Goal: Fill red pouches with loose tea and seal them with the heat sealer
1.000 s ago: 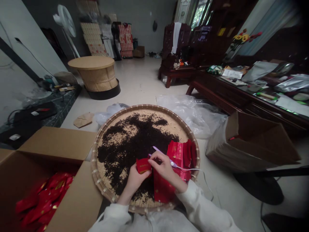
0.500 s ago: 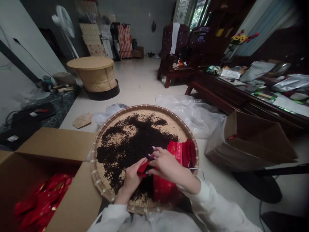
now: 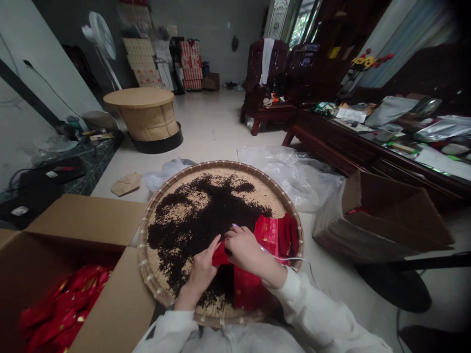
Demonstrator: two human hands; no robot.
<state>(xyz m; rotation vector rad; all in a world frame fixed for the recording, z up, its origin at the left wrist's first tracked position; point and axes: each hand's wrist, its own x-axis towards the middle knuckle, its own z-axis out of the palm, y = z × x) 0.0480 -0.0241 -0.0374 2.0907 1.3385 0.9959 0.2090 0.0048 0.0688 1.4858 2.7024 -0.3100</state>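
Note:
My left hand (image 3: 201,272) grips a small red packet (image 3: 221,255), thumb and fingers pinching its near side. Over the packet's upper right end, my right hand (image 3: 243,249) has its fingers curled together; whatever they hold is hidden behind the knuckles. Both hands are above a round woven bamboo tray (image 3: 147,267). Dark, dry shredded leaves (image 3: 209,215), which look like loose tea, spread across it. Flat red packets with gold print (image 3: 267,230) are stacked at the tray's right side, and more red packets (image 3: 248,291) lie beneath my right wrist.
At the left, an open cardboard box (image 3: 114,299) contains several filled red packets (image 3: 69,304). Another open box (image 3: 338,230) stands right of the tray, near a dark wooden table (image 3: 331,132). Clear plastic sheeting (image 3: 290,171) covers floor behind the tray. A thin white cable (image 3: 290,258) crosses by my right wrist.
My right hand's fingers have gone from spread to curled at the packet's end, and its wrist has shifted slightly up and left. The left hand still holds the packet, nearly in place.

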